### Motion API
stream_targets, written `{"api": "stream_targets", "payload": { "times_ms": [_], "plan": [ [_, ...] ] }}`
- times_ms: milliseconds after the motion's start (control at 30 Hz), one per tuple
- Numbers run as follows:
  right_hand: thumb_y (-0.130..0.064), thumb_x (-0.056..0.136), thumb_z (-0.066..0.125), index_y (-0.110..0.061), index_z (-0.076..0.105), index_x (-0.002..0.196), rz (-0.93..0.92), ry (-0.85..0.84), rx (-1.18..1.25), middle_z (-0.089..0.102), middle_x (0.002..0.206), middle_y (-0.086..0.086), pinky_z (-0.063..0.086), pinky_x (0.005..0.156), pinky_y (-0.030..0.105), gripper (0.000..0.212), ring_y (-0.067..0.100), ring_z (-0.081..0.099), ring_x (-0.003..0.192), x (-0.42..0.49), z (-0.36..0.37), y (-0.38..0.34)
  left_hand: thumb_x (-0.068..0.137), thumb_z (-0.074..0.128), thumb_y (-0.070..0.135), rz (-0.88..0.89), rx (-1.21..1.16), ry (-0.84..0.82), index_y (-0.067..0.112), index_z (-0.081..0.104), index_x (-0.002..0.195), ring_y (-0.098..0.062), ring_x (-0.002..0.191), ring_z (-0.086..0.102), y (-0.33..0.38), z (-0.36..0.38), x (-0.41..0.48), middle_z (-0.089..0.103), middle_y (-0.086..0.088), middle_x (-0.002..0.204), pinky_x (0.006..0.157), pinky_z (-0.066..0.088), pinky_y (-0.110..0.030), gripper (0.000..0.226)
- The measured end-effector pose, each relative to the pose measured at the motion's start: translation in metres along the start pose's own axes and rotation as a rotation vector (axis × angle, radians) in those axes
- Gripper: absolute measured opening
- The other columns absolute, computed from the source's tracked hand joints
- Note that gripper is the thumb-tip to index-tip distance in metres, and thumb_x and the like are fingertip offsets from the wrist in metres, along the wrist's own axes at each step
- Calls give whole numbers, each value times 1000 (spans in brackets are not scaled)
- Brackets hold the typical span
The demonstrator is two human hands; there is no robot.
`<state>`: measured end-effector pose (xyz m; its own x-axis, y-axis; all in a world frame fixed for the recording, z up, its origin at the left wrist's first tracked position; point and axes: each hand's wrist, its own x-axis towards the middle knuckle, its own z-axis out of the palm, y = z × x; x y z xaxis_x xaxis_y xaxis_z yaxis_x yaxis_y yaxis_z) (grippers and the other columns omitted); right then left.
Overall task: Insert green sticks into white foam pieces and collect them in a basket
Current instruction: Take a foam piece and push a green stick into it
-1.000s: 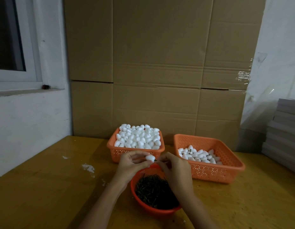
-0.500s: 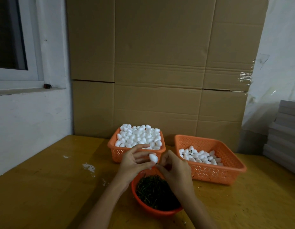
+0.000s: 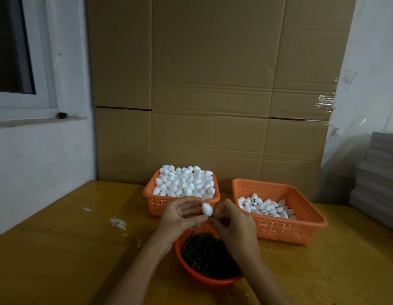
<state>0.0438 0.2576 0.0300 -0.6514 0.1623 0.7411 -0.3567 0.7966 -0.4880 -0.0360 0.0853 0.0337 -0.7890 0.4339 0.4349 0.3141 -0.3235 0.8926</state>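
Over the yellow tabletop [image 3: 59,249] and a round orange bowl [image 3: 209,281] of green sticks [image 3: 204,257], the left hand [image 3: 180,216] grips a white egg-shaped foam piece [image 3: 207,209] — the right hand [image 3: 234,226] pinches its lower tip.

Light: dim, warm; brightest on the cardboard sheet [image 3: 213,84].
Glare: clear tape [image 3: 326,103] glints.
Edges: window frame [image 3: 42,62] bows, wide-angle.
Sharpness: soft, slightly grainy.

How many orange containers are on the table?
3: the left basket, heaped with foam pieces; the right basket, part-filled; the bowl of sticks in front.
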Motion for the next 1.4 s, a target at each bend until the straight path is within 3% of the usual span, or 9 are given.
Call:
{"api": "stream_targets", "payload": {
  "times_ms": [100, 333, 433, 667, 833, 967, 1100, 1267, 1400],
  "plan": [
    [-20, 84, 88, -29, 67, 87, 98, 73, 34, 72, 81, -21, 56, 66, 18, 23, -4, 70, 80, 5, -7, 6, 78, 90, 10, -11, -8, -51, 27, 70, 128, -30, 112, 74, -1, -2, 0, 75, -7, 126, 76, 62, -30, 56],
    [-13, 89, 83, -20, 76, 89, 415, 379, 94, 76, 86, -9, 61, 74, 42, 9, 9, 73, 81, 11, -42, 48, 77, 92, 21, -25, 30, -49, 21, 77, 110, -30, 110, 75, 2, 0, -1, 78, -10, 117, 73, 62, -30, 37],
    [-17, 91, 81, -16, 79, 95, 484, 403, 14, 78, 91, -3, 61, 75, 39, 4, 6, 70, 80, 10, -48, 58, 80, 89, 14, -15, 31, -42, 18, 78, 105, -31, 109, 74, 0, 0, -1, 78, -12, 113, 71, 62, -31, 28],
    [-30, 92, 80, -21, 78, 92, 468, 415, -108, 77, 88, -9, 41, 65, 18, 9, 2, 68, 77, 9, -46, 62, 83, 87, 9, -20, 52, -20, 15, 78, 105, -28, 108, 74, -2, -2, 0, 78, -11, 111, 70, 61, -31, 25],
    [-25, 93, 78, -19, 78, 103, 473, 431, -134, 77, 92, -3, 39, 66, 20, 12, 9, 68, 76, 8, -47, 65, 84, 86, 7, -12, 64, -19, 13, 78, 103, -25, 102, 74, -3, -2, 0, 78, -12, 107, 68, 60, -30, 21],
    [-26, 96, 75, -19, 73, 110, 397, 442, -128, 73, 91, -2, 48, 69, 33, 15, 15, 68, 77, 10, -48, 53, 84, 85, 7, -16, 73, -17, 11, 78, 102, -21, 95, 74, -2, -2, -1, 78, -12, 106, 66, 59, -27, 19],
    [-22, 97, 75, -27, 72, 96, 186, 153, -33, 70, 81, -13, 53, 62, 30, 6, 4, 66, 71, 13, -43, 26, 85, 84, 6, -31, 60, -11, 13, 79, 100, -12, 82, 74, -1, -2, -1, 78, -12, 105, 61, 56, -23, 17],
    [-40, 99, 69, -32, 78, 111, -52, -795, -85, 75, 113, -22, 51, 94, 21, 17, -5, 66, 106, 11, -27, 5, 91, 77, 4, -59, -3, 25, 5, 77, 102, -28, 95, 76, -5, -3, 2, 78, -17, 103, 64, 60, -29, 11],
    [-42, 97, 71, -33, 77, 120, -122, -904, -245, 72, 128, -18, 47, 104, 30, 26, 1, 62, 119, 8, -16, 6, 89, 77, 15, -69, -128, 77, 7, 78, 101, -30, 93, 75, -3, -1, 3, 77, -21, 102, 64, 60, -33, 15]
  ]
}}
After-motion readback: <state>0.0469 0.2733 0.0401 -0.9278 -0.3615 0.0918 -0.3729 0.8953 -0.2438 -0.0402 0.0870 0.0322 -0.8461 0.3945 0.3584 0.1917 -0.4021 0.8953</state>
